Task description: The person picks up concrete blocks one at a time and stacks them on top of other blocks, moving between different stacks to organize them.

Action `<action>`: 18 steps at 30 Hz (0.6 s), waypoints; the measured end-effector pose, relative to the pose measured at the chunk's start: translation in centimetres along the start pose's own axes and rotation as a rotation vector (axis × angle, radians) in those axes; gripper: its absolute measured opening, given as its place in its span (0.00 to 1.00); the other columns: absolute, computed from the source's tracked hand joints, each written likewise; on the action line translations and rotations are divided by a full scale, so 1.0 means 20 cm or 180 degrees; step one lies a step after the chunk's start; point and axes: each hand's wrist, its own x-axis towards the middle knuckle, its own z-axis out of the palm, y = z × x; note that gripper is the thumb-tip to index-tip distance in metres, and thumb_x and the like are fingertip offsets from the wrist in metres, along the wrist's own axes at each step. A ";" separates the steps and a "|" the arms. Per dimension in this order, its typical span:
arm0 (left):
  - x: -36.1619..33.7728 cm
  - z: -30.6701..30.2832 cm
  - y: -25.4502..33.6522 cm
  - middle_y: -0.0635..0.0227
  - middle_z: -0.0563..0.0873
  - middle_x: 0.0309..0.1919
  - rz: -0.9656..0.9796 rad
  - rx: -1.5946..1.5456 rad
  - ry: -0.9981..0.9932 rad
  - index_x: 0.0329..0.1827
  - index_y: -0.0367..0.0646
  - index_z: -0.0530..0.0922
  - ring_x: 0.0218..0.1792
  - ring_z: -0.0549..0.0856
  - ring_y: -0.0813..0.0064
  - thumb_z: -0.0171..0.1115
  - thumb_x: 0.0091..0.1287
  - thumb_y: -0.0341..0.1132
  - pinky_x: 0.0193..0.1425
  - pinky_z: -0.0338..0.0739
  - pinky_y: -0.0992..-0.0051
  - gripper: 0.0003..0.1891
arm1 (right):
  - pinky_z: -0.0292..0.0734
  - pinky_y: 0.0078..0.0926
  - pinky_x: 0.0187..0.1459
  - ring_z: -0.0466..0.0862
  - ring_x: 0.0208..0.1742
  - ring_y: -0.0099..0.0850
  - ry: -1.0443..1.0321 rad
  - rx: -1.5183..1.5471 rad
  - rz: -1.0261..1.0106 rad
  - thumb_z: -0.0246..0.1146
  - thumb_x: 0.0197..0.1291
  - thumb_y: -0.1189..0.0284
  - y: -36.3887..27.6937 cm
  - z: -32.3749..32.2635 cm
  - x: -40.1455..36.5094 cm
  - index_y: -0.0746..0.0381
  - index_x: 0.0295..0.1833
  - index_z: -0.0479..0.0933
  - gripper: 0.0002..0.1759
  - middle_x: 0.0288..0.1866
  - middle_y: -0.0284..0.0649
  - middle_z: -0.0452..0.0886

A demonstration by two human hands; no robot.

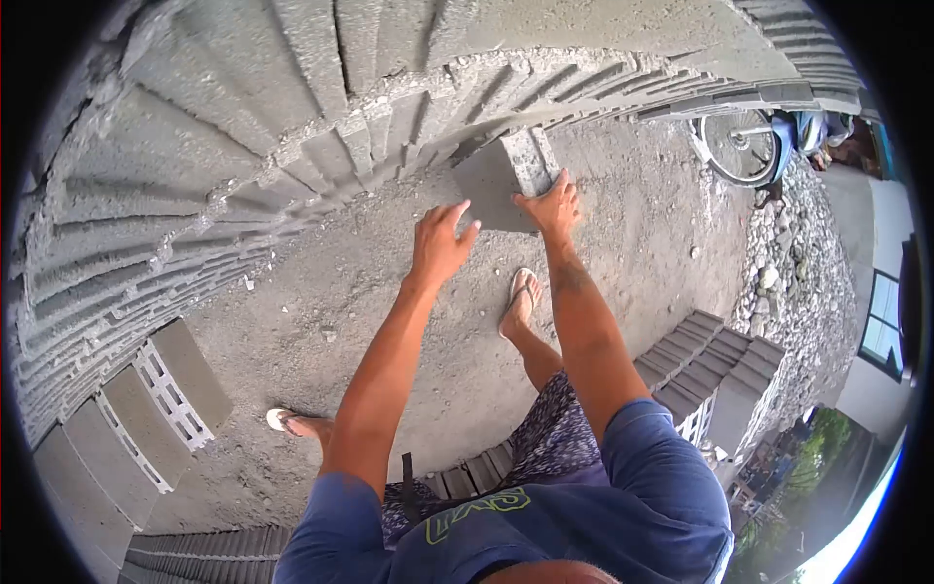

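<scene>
A grey concrete block (486,185) stands tilted on the dusty ground beside the stacked wall, its rough pale hollow side facing right. My right hand (552,206) is on the block's near right corner, thumb on the flat face and fingers over the side edge. Just left of the block, my left hand (443,243) is open, thumb and fingers apart, with nothing in it. A narrow gap appears between its fingertips and the block.
Stacked concrete blocks (321,107) curve along the top and left. More blocks (180,389) stand at lower left, and another stack (705,365) is at right. A wheel (739,146), loose stones (778,263) and my sandalled feet (520,302) also show.
</scene>
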 end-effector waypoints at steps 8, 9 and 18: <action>0.79 0.50 0.29 0.49 0.82 0.53 -0.0967 0.1102 -0.1703 0.67 0.41 0.69 0.55 0.82 0.52 0.63 0.51 0.64 0.57 0.75 0.57 0.46 | 0.60 0.51 0.63 0.65 0.64 0.48 0.0159 0.0433 -0.0039 0.78 0.31 0.56 0.23 0.06 -0.35 0.63 0.71 0.54 0.61 0.62 0.50 0.66; 0.74 0.54 0.28 0.46 0.83 0.50 -0.0718 0.1077 -0.2015 0.67 0.40 0.69 0.52 0.83 0.51 0.64 0.49 0.65 0.55 0.77 0.56 0.47 | 0.60 0.51 0.63 0.65 0.64 0.48 0.0131 0.0445 -0.0054 0.78 0.31 0.56 0.29 0.07 -0.42 0.63 0.71 0.54 0.61 0.62 0.50 0.66; -0.22 0.68 0.36 0.67 0.86 0.29 0.0404 0.1796 -0.1732 0.33 0.49 0.86 0.35 0.86 0.68 0.71 0.40 0.40 0.64 0.56 0.50 0.15 | 0.62 0.38 0.67 0.65 0.71 0.43 -0.1296 0.2473 0.0192 0.62 0.59 0.75 0.92 0.03 -0.81 0.65 0.75 0.51 0.41 0.73 0.52 0.61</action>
